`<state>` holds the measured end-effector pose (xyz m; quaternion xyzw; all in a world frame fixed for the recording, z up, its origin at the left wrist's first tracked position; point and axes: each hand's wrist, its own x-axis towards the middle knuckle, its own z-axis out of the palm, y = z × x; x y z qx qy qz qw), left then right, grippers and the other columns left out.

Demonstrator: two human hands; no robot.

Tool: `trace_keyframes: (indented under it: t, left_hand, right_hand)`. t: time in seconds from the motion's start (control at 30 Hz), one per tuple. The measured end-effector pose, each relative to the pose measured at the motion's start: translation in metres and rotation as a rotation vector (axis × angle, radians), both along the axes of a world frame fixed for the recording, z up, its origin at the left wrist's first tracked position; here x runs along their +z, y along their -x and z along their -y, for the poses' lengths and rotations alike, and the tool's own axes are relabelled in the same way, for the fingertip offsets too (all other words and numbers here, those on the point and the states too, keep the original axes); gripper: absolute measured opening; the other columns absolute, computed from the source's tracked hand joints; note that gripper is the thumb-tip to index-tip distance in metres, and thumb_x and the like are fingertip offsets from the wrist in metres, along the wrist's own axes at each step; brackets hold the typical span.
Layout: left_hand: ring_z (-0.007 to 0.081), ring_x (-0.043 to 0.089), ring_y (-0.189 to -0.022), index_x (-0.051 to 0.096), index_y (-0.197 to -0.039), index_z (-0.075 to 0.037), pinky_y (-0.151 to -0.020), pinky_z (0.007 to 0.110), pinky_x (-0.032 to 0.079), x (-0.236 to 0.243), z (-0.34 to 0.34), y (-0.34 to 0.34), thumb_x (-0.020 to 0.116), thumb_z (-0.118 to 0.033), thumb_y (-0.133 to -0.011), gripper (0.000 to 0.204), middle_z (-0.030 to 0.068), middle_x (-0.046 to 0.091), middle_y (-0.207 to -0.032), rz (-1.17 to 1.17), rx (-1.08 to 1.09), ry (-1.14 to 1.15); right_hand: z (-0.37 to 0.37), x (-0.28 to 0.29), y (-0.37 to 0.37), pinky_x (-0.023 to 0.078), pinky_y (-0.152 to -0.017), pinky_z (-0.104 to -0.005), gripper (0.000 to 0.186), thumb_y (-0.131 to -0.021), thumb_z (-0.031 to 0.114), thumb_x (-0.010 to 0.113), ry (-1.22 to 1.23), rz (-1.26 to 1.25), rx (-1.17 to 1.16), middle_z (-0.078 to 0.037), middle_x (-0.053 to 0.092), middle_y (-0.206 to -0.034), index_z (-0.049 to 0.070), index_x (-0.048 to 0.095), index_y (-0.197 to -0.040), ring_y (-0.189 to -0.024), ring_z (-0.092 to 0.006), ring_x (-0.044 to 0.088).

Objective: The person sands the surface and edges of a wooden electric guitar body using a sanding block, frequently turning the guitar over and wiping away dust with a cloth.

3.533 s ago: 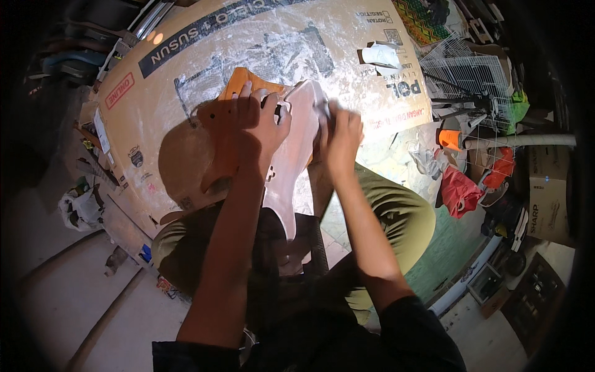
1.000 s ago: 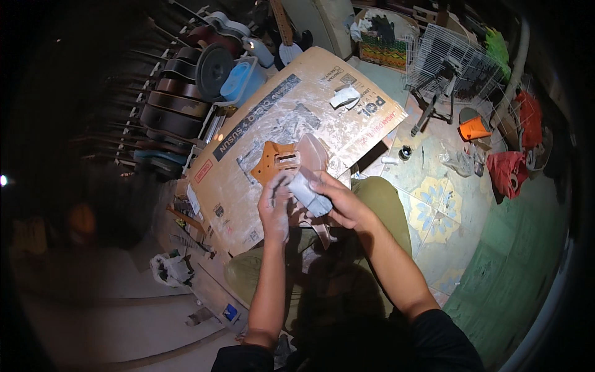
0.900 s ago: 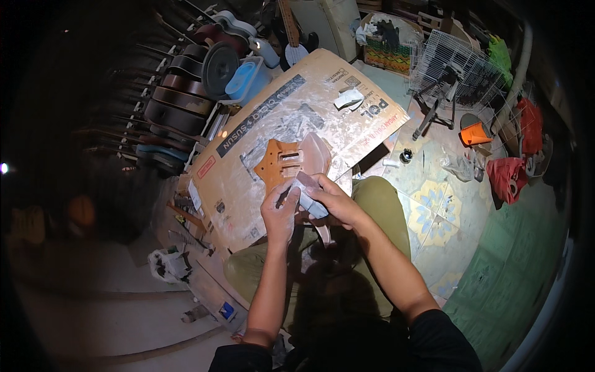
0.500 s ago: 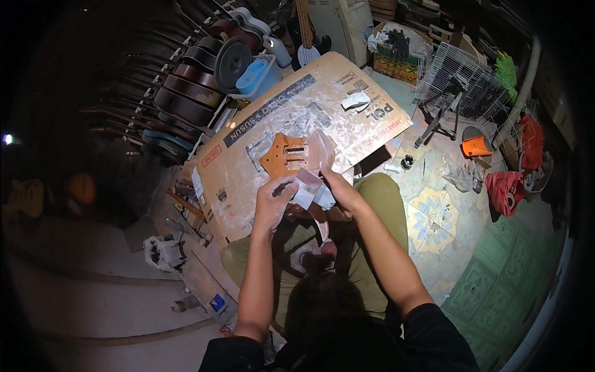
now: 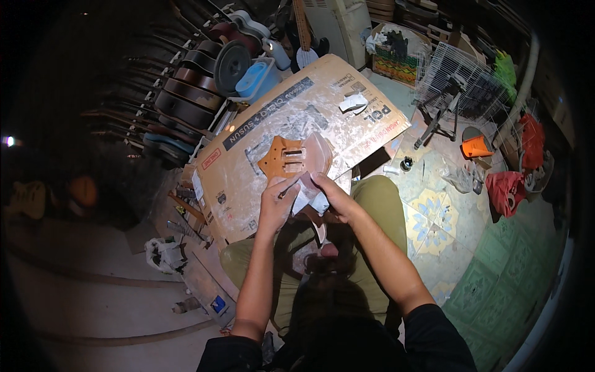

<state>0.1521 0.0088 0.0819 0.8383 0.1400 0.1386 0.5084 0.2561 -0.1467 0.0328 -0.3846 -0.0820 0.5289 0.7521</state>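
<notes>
A small electric guitar body [image 5: 279,159], orange-brown with slots cut through its middle and a paler, pinkish right side, lies on a flattened cardboard sheet [image 5: 238,204] before me. Over its near end I hold a piece of sandpaper [image 5: 302,197], white on the back with a dull reddish grit face, bent along a crease. My left hand [image 5: 276,201] pinches its left edge between thumb and fingers. On the opposite edge, my right hand [image 5: 334,197] is closed, thumb uppermost. Part of the guitar body's near end is hidden beneath the paper and hands.
A folded white scrap [image 5: 354,103] rests on the cardboard's far right. Several guitars [image 5: 186,96] stand in a rack at the far left, beside a blue tub [image 5: 255,80]. To the right are a black tripod [image 5: 440,118], a wire cage [image 5: 462,77] and a red bag [image 5: 503,189].
My hands have come closer together and slightly farther from me. The sandpaper has been folded over, so less of its reddish face shows.
</notes>
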Motion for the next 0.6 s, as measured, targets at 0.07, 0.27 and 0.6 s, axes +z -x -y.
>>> trace_keyframes:
  t: [0.07, 0.27, 0.6]
  left_hand:
    - [0.0166, 0.060, -0.096, 0.074, -0.125, -0.003, -0.087, 0.027, 0.046, -0.005, 0.005, -0.002, 0.070, -0.007, -0.096, 0.030, 0.0079, 0.063, -0.100, -0.018, 0.088, -0.009]
    - [0.0146, 0.058, -0.094, 0.074, -0.126, -0.005, -0.087, 0.027, 0.046, -0.009, 0.017, -0.003, 0.069, -0.009, -0.097, 0.030, 0.0066, 0.062, -0.099, 0.041, 0.200, 0.022]
    - [0.0174, 0.058, -0.091, 0.074, -0.125, -0.004, -0.084, 0.028, 0.046, -0.009, 0.013, -0.003, 0.069, -0.006, -0.095, 0.030, 0.0087, 0.061, -0.098, 0.039, 0.116, 0.031]
  right_hand:
    - [-0.007, -0.010, 0.003, 0.053, -0.081, -0.0295, 0.044, -0.107, 0.046, 0.052, -0.051, 0.004, -0.061, -0.004, 0.062, -0.108, 0.006, 0.056, -0.125, -0.095, -0.0128, 0.062]
    - [-0.011, -0.006, 0.008, 0.051, -0.085, -0.0286, 0.039, -0.106, 0.042, 0.054, 0.003, -0.057, -0.119, -0.004, 0.062, -0.109, 0.008, 0.056, -0.125, -0.098, -0.0122, 0.061]
    - [-0.003, 0.002, 0.005, 0.052, -0.086, -0.0288, 0.033, -0.105, 0.036, 0.056, -0.012, -0.059, -0.157, -0.005, 0.063, -0.111, 0.008, 0.058, -0.123, -0.101, -0.0118, 0.062]
